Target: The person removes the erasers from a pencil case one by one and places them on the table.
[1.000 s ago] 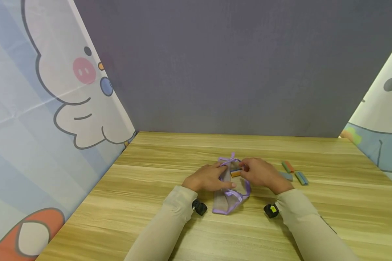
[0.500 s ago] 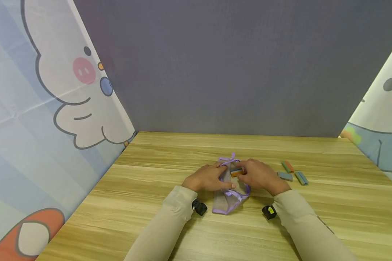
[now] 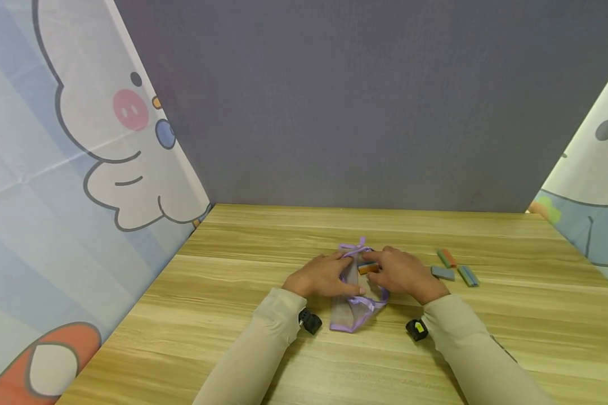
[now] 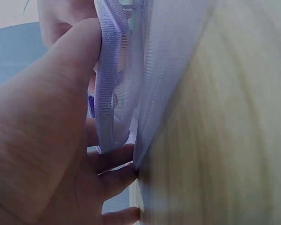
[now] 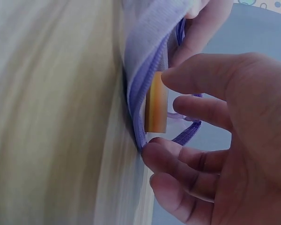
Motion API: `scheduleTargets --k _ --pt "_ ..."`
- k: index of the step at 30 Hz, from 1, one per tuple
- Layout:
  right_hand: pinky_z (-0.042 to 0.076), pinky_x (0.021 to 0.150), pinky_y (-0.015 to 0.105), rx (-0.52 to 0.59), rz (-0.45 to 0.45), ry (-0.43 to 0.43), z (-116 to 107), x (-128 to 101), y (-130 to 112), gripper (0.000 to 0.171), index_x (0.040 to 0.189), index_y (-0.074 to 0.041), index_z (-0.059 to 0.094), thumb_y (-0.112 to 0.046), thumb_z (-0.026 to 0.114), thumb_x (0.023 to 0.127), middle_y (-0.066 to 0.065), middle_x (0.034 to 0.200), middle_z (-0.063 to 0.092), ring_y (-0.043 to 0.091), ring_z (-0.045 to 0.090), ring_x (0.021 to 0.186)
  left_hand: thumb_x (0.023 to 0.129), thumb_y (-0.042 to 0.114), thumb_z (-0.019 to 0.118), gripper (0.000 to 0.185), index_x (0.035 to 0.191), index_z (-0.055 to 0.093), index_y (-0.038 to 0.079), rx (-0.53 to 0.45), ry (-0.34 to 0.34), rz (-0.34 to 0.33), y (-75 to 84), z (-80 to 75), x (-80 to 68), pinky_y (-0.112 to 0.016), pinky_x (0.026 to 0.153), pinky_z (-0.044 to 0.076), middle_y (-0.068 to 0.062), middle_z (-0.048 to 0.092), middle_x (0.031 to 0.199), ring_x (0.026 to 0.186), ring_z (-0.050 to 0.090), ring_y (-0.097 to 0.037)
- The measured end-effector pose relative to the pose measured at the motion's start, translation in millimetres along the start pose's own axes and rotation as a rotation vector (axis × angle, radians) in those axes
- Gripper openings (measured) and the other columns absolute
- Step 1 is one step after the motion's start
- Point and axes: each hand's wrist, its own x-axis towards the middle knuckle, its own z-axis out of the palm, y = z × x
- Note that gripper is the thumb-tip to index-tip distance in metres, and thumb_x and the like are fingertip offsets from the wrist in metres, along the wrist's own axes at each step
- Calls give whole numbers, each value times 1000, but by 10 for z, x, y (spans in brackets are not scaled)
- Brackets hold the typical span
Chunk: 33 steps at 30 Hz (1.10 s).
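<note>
A mesh bag with purple ribbon edging (image 3: 344, 312) lies in front of me, its mouth spread between my hands. My left hand (image 3: 321, 274) holds its left rim; in the left wrist view the ribbon edge (image 4: 105, 93) passes beside the thumb, with fingertips down near the table. A small orange-and-blue striped bar (image 3: 368, 269) sits at the bag's mouth. My right hand (image 3: 404, 273) curls around this bar; in the right wrist view the thumb tip meets one end of the bar (image 5: 156, 103), and lower fingertips are right at the ribbon rim.
To the right lie a grey bar (image 3: 443, 274), a green-and-orange bar (image 3: 446, 259) and a blue-and-green bar (image 3: 468, 276) on the wood-grain table (image 3: 233, 315). A dark grey panel (image 3: 365, 112) stands behind, with cartoon-printed cloth on both sides.
My right hand has shifted slightly left, its thumb and index finger now spread farther along the striped bar, which has barely moved. The grey bar shows more fully. The left hand stays put.
</note>
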Motion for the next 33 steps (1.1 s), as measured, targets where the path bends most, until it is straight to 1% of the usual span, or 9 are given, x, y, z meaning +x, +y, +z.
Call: scheduleTargets --k 4,7,11,14,19,23,29,33 --pt "43 56 34 -14 -3 -5 -9 -12 -8 50 142 -17 60 -28 68 93 13 107 61 16 52 70 87 76 54 97 159 31 15 8 5 13 0 -8 8 -49 119 22 -7 26 164 146 32 -23" --pt "43 55 34 -19 -21 2 -18 -17 -17 49 141 -18 60 -28 67 94 12 106 61 16 51 68 87 76 55 97 158 33 15 16 13 17 2 -25 6 -48 119 23 -7 27 163 146 32 -22" --pt "43 54 34 -20 -34 5 -10 -7 -27 48 141 -20 61 -29 68 94 11 103 60 16 50 66 87 74 57 96 158 33 15 16 16 19 -7 -36 2 -48 118 24 -7 27 163 145 34 -24" --pt "43 54 33 -24 -19 0 8 1 -33 47 140 -23 62 -30 69 94 11 104 60 16 51 66 87 73 58 96 158 33 15 4 15 26 -18 -26 -6 -50 118 24 -8 27 163 144 37 -25" --pt "46 57 36 -32 -15 1 22 -1 -43 46 138 -23 64 -29 70 93 12 107 61 16 53 70 86 74 58 96 157 35 14 7 25 37 -25 -9 -17 -50 118 24 -8 28 163 143 37 -24" --pt "49 61 38 -29 -10 -5 23 -10 -47 44 136 -22 65 -30 71 93 13 113 61 16 55 76 86 75 58 97 157 36 14 16 26 37 -25 2 -17 -49 117 25 -7 29 163 144 37 -23" --pt "50 63 39 -23 4 2 33 -20 -27 42 134 -22 66 -29 71 93 11 116 62 16 57 79 87 72 58 94 157 36 13 28 35 59 -16 6 -11 -49 116 28 -8 31 161 141 40 -23" --pt "51 63 40 -19 10 3 47 -17 -18 41 134 -23 66 -30 71 93 10 115 61 17 58 80 88 71 58 93 156 37 13 33 39 60 -13 7 -15 -49 116 29 -8 32 161 141 40 -23"
